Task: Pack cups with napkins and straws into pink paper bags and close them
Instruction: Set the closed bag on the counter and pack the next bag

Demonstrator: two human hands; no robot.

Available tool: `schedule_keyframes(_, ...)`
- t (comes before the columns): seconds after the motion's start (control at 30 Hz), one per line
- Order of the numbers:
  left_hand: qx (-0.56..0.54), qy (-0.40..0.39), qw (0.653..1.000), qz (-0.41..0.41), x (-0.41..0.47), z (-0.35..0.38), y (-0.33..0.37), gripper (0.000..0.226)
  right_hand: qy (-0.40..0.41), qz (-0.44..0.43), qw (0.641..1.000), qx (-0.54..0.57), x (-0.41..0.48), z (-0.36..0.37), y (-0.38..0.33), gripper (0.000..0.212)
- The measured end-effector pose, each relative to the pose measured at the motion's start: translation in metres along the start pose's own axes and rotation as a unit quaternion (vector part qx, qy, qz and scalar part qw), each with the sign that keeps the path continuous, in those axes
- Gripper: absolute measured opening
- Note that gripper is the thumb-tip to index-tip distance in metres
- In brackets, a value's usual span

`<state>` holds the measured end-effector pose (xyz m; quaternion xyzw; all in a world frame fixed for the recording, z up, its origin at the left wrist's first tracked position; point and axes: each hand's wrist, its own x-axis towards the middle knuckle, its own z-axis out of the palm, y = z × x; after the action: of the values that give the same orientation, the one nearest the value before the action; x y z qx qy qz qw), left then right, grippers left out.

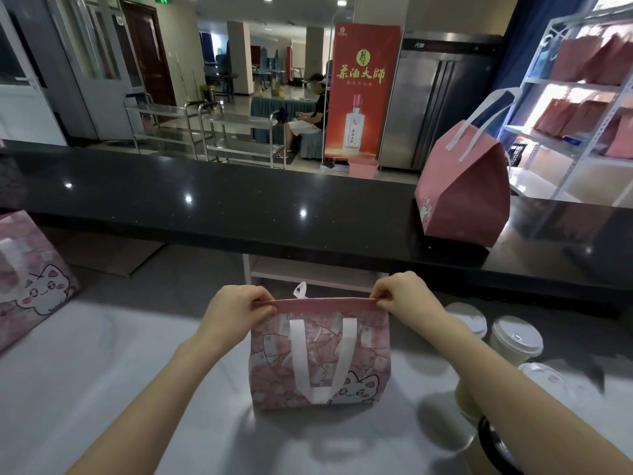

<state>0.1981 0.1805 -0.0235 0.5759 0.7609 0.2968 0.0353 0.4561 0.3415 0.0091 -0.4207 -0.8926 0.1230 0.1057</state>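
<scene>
Head view: left hand (236, 310) & right hand (404, 296) each pinch one end of the pink bag (320, 365) at its top edge, fingers curled over the fold, prob. to press the mouth flat & shut. Bag stands upright on the white worktop (102, 371), directly below the grip; contents hidden. White handle (322, 358) hangs down the front, btw the hands. Lidded cups (515, 339) wait just past the right wrist, likely for later bags. A closed bag (462, 190) sits well beyond the right hand.
</scene>
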Motion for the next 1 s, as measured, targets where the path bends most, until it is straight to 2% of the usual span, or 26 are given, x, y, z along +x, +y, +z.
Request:
schedule_keyframes(0.17, -0.020, 0.048, 0.999, 0.005, -0.019, -0.001, -0.002, 0.005, 0.064, 0.006, 0.998, 0.025, 0.004, 0.014, -0.009, 0.015)
schedule_keyframes(0.33, -0.170, 0.067, 0.983, 0.008, -0.043, 0.005, 0.001, 0.010, 0.109, 0.032, 0.989, 0.099, -0.013, 0.035, -0.012, 0.048)
schedule_keyframes(0.4, -0.235, 0.072, 0.969, 0.008, -0.053, 0.013, 0.003, 0.010, 0.122, 0.045, 0.984, 0.123, -0.027, 0.047, -0.013, 0.052)
schedule_keyframes(0.47, -0.302, 0.042, 0.952, 0.005, -0.065, 0.020, 0.001, 0.009, 0.130, 0.052, 0.979, 0.146, -0.043, 0.064, -0.018, 0.048)
schedule_keyframes(0.53, -0.316, 0.002, 0.949, 0.013, -0.078, 0.026, -0.009, 0.028, 0.128, 0.051, 0.977, 0.162, -0.061, 0.081, -0.025, 0.047)
schedule_keyframes(0.63, -0.313, -0.046, 0.949, -0.003, -0.095, 0.036, -0.027, 0.045, 0.118, 0.076, 0.972, 0.190, -0.085, 0.104, -0.034, 0.056)
schedule_keyframes(0.87, -0.266, -0.054, 0.961, -0.045, -0.138, 0.062, -0.019, 0.080, 0.049, 0.099, 0.953, 0.280, -0.143, 0.141, -0.048, 0.059)
schedule_keyframes(1.0, -0.280, -0.027, 0.957, -0.065, -0.163, 0.079, 0.004, 0.093, 0.031, 0.098, 0.911, 0.400, -0.169, 0.150, -0.054, 0.062)
